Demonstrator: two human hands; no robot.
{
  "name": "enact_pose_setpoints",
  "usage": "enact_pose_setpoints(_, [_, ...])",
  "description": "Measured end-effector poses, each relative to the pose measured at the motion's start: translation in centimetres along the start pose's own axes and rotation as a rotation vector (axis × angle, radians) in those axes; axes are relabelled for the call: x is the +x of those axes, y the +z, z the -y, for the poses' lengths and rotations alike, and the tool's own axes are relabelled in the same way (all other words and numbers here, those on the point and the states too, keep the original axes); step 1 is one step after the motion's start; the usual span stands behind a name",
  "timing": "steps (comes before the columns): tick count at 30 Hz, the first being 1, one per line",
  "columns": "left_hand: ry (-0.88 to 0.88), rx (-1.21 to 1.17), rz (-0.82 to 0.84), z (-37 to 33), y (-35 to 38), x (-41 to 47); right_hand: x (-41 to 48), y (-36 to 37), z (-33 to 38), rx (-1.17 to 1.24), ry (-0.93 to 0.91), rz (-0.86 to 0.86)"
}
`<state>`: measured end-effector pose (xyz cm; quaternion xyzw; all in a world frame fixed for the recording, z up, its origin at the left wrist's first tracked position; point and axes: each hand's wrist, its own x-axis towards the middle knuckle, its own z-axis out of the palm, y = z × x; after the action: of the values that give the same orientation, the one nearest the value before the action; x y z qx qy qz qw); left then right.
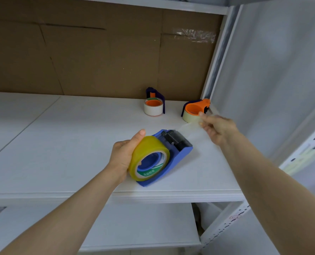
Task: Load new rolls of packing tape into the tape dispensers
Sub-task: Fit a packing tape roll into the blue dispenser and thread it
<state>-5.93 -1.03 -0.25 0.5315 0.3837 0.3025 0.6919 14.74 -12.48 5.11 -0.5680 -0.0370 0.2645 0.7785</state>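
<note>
The left hand (122, 157) is seen at the left side of a yellow tape roll (147, 150), with the thumb laid over the roll's curved outer face and the palm pressed against its side; the remaining fingers are hidden behind the roll, so how they lie cannot be told. The roll is seated on the hub of a blue dispenser (179, 153), which extends to the right of that thumb and is tilted, cutter end raised. Whether its lower corner touches the white shelf (70, 144) cannot be told. Beyond the thumb, well apart from it at the back of the shelf, a navy dispenser (155, 103) with an orange hub and a white roll is set against the cardboard backing (98, 52). From the black serrated cutter (177, 139) a clear tape strip (189, 128) is drawn up and to the right, stretched between the cutter and the right hand (218, 130). The free end of the strip is pinched between the thumb and forefinger of that hand, whose fingertips (201, 114) are closed together on it. Just behind those fingertips, and partly overlapped by them in this view, an orange dispenser (196, 107) with a pale roll is placed beside the white shelf post (217, 67).
</note>
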Motion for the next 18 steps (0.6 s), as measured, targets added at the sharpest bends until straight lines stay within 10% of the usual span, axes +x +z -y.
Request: enact_pose_setpoints(18, [0.016, -0.271, -0.081, 1.0, -0.1, -0.1, -2.6, 2.0, -9.5, -0.002, 0.225, -0.117])
